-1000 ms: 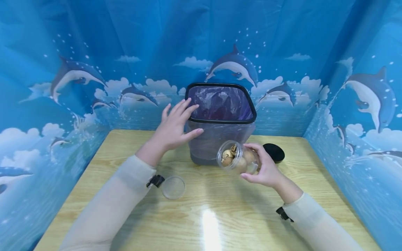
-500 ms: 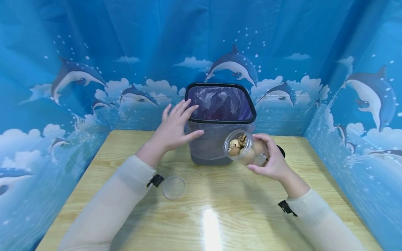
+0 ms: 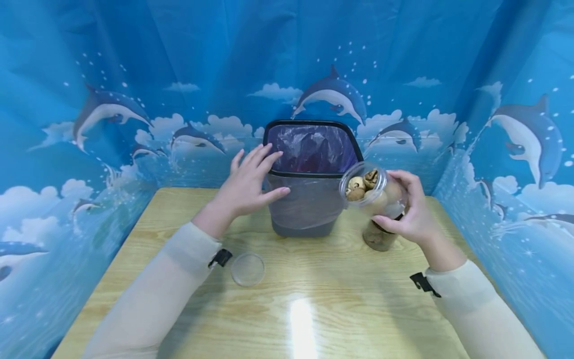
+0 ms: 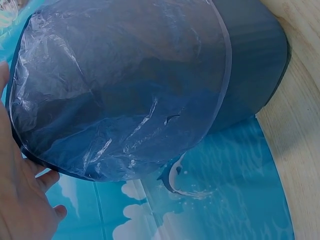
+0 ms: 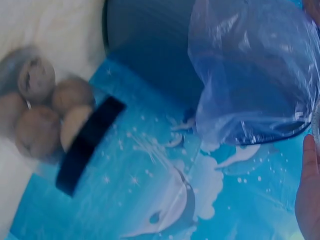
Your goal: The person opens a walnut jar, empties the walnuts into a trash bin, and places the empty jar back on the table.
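My right hand (image 3: 414, 212) grips a clear plastic jar (image 3: 392, 192), lidless and held tilted above the table, its mouth facing left beside the bin's right front corner. Several round tan nuts (image 3: 356, 189), like walnuts, lie inside it; one shows a dark, cracked opening. A dark bin (image 3: 302, 230) with a black rim and a translucent liner (image 3: 309, 199) stands at the back. At its left rim is my left hand (image 3: 244, 187), fingers spread and nearly straight, the fingertips resting over the edge. The left wrist view shows those fingers (image 4: 47, 180) at the rim.
A second jar (image 3: 378, 238) of round brown nuts stands under the held jar, its black lid (image 5: 87, 150) on, partly hidden by the right hand. A clear round lid (image 3: 248, 269) lies near the left wrist. Dolphin-print curtains (image 3: 215, 75) surround the wooden table (image 3: 269, 314).
My right hand has carried the jar of nuts up and to the right, beside the bin's rim. The second jar's body has come into view below it. The left hand stays put.
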Demonstrator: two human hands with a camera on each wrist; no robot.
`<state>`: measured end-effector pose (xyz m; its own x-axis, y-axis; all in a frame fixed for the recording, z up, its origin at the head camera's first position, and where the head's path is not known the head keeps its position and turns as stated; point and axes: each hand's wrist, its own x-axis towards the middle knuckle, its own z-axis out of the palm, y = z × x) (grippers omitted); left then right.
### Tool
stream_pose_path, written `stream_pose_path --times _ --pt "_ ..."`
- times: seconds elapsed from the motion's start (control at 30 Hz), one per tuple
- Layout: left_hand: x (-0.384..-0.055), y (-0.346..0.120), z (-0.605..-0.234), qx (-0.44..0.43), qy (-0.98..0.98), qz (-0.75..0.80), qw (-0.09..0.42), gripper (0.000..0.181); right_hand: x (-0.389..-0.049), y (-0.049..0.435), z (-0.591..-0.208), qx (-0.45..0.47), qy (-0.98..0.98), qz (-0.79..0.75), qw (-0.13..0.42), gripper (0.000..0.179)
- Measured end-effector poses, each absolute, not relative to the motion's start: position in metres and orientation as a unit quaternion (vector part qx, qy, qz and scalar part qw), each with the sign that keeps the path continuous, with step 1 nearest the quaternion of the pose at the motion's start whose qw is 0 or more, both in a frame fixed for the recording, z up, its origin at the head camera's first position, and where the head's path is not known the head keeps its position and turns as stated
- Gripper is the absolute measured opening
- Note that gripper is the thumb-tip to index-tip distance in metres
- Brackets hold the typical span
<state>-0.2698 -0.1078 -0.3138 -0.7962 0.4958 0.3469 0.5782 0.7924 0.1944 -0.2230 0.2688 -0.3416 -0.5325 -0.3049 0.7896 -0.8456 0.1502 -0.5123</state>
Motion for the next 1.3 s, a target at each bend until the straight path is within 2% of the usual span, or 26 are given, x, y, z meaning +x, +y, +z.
stream_pose_path --times 0.5,0.83,1.1,1.3 --pt "-0.268 -0.109 -0.312 -0.283 -0.939 -0.145 0.131 0.089 -0.245 0.289 -0.295 0.397 -0.751 0.463 0.255 0.086" --pt "-0.267 -0.109 -0.312 -0.283 -0.939 -0.148 0.13 0.088 -0.253 0.287 -0.272 0.332 -0.804 0.426 0.249 0.093" --pt "-0.267 -0.108 -0.312 -0.282 -0.939 -0.144 0.137 0.088 -0.264 0.286 -0.255 0.314 -0.828 0.409 0.223 0.091" --pt "-0.269 -0.108 -0.313 -0.283 -0.938 -0.145 0.137 0.088 -0.269 0.284 -0.244 0.261 -0.866 0.385 0.181 0.087"
